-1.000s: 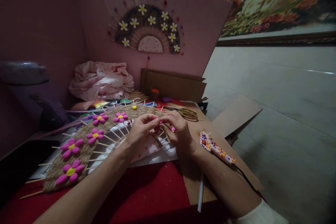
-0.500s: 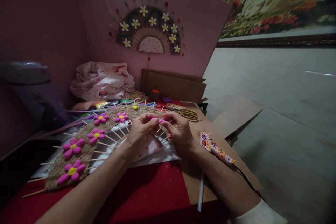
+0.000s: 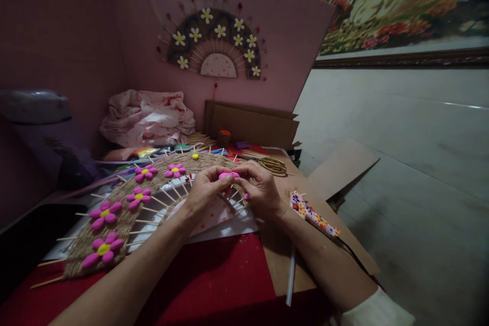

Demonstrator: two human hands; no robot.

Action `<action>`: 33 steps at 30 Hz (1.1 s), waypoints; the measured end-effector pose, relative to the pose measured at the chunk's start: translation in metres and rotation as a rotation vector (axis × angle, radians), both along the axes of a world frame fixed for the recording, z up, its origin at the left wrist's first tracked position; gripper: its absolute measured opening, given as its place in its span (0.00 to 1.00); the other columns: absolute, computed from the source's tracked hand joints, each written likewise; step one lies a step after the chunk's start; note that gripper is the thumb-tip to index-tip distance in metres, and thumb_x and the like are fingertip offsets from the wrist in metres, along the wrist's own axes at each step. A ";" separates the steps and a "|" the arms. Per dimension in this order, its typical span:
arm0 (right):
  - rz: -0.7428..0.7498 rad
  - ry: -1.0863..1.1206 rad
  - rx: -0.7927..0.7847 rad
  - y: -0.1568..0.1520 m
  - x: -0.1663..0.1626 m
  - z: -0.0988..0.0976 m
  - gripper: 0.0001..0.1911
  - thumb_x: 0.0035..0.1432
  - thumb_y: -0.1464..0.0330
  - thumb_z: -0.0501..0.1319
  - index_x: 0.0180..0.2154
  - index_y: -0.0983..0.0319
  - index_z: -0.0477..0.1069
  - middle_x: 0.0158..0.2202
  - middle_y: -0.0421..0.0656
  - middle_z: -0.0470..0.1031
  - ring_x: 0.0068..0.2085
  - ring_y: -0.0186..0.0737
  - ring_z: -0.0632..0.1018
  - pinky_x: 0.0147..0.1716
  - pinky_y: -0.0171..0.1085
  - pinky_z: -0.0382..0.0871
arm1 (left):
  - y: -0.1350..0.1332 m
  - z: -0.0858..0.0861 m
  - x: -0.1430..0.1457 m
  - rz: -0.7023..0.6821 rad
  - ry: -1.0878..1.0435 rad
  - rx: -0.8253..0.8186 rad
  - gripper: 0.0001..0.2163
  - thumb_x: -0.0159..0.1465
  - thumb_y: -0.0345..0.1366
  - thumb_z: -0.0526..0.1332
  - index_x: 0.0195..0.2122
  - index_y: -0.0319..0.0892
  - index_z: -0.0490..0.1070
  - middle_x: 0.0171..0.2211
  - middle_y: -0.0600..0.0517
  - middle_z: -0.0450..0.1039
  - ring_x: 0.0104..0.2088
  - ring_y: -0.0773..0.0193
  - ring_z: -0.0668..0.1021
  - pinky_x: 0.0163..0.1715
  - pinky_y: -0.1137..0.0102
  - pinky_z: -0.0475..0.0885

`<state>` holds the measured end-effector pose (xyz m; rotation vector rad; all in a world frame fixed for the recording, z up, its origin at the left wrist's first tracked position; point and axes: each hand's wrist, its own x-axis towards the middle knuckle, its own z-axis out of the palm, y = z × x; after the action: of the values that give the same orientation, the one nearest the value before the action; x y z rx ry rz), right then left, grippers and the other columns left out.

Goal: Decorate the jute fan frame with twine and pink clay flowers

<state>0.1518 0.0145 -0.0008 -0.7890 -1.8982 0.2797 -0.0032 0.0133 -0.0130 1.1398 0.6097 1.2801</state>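
Pink pc (image 3: 229, 175) is up off the table, held btwn L hand (image 3: 206, 188) & R hand (image 3: 260, 188); each pinches an end, thumb + index closed on it. Below/beyond: twine fan (image 3: 128, 217), thin sticks poking out, pink flowers (image 3: 103, 249) w/ yellow ctrs up its L side, yellow dot (image 3: 195, 156) nr top. Red cloth (image 3: 225, 270) in front. To R: cardboard (image 3: 280, 265) under R arm, gold-handled scissors (image 3: 273, 165) nr its far end, floral-print pc (image 3: 313, 215) beside R forearm, translucent stick (image 3: 291, 277) below that arm. Back: heap of pink cloth (image 3: 148, 117), 2nd fan (image 3: 218, 65) up on pink wall (image 3: 282, 35), framed pic (image 3: 401, 15) upper R.
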 end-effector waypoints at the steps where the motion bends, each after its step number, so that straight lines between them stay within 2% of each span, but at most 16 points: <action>1: -0.001 0.000 0.005 0.000 0.000 0.000 0.04 0.56 0.69 0.62 0.35 0.61 0.73 0.32 0.41 0.72 0.35 0.36 0.72 0.35 0.36 0.66 | 0.000 0.000 0.000 -0.013 -0.005 -0.017 0.10 0.52 0.36 0.68 0.31 0.36 0.72 0.21 0.54 0.71 0.20 0.74 0.69 0.21 0.77 0.63; 5: 0.007 -0.015 0.040 0.000 0.001 0.000 0.02 0.56 0.71 0.60 0.32 0.61 0.72 0.30 0.41 0.71 0.33 0.35 0.72 0.34 0.35 0.65 | 0.000 -0.001 0.000 -0.047 -0.044 -0.068 0.10 0.52 0.38 0.68 0.30 0.37 0.71 0.23 0.53 0.73 0.21 0.72 0.72 0.21 0.76 0.64; 10: 0.064 -0.083 0.029 0.001 0.002 0.000 0.03 0.55 0.71 0.62 0.34 0.62 0.72 0.32 0.42 0.73 0.35 0.36 0.72 0.36 0.36 0.66 | 0.000 0.000 0.002 0.023 -0.116 -0.099 0.10 0.48 0.34 0.70 0.28 0.38 0.70 0.21 0.54 0.72 0.21 0.72 0.72 0.22 0.76 0.64; 15: 0.040 -0.106 0.035 0.000 0.001 0.000 0.02 0.57 0.71 0.60 0.33 0.62 0.71 0.30 0.42 0.73 0.32 0.35 0.72 0.32 0.35 0.65 | -0.001 0.003 0.002 0.016 -0.097 -0.070 0.10 0.48 0.33 0.69 0.30 0.38 0.70 0.20 0.55 0.71 0.19 0.72 0.70 0.20 0.76 0.63; 20: 0.035 -0.100 0.077 -0.001 0.001 0.000 0.03 0.56 0.71 0.59 0.35 0.62 0.71 0.30 0.42 0.73 0.32 0.35 0.72 0.33 0.35 0.66 | -0.001 0.003 0.001 0.012 -0.084 -0.061 0.10 0.48 0.32 0.68 0.30 0.37 0.70 0.20 0.55 0.71 0.19 0.73 0.70 0.20 0.76 0.63; 25: 0.089 -0.093 0.059 0.000 0.001 -0.001 0.04 0.56 0.72 0.59 0.33 0.61 0.72 0.30 0.42 0.74 0.33 0.35 0.72 0.35 0.36 0.66 | -0.002 0.005 0.003 0.011 -0.112 -0.095 0.10 0.46 0.30 0.68 0.28 0.37 0.70 0.19 0.55 0.70 0.18 0.73 0.69 0.19 0.77 0.62; 28: 0.142 0.064 -0.159 -0.002 -0.001 0.002 0.04 0.54 0.67 0.62 0.30 0.61 0.73 0.27 0.40 0.73 0.28 0.33 0.71 0.30 0.35 0.67 | -0.006 0.011 0.004 0.026 -0.125 -0.156 0.10 0.43 0.28 0.68 0.26 0.37 0.70 0.19 0.55 0.70 0.18 0.74 0.69 0.19 0.78 0.62; 31: 0.310 0.305 -0.520 -0.002 0.000 0.005 0.10 0.51 0.62 0.65 0.28 0.62 0.71 0.22 0.37 0.70 0.21 0.30 0.69 0.21 0.31 0.64 | -0.008 0.016 0.004 0.042 -0.132 -0.197 0.10 0.43 0.27 0.68 0.27 0.37 0.71 0.18 0.55 0.69 0.18 0.73 0.70 0.19 0.77 0.62; 33: 0.400 0.444 -0.659 0.000 0.002 0.006 0.12 0.48 0.60 0.67 0.27 0.62 0.70 0.20 0.36 0.69 0.20 0.28 0.68 0.18 0.30 0.63 | -0.008 0.017 0.003 0.057 -0.145 -0.198 0.10 0.44 0.28 0.68 0.28 0.36 0.72 0.18 0.54 0.70 0.19 0.73 0.70 0.20 0.77 0.63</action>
<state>0.1536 0.0144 0.0057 -0.6780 -1.5182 1.2682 -0.0005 0.0056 0.0040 0.8644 0.6486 1.3071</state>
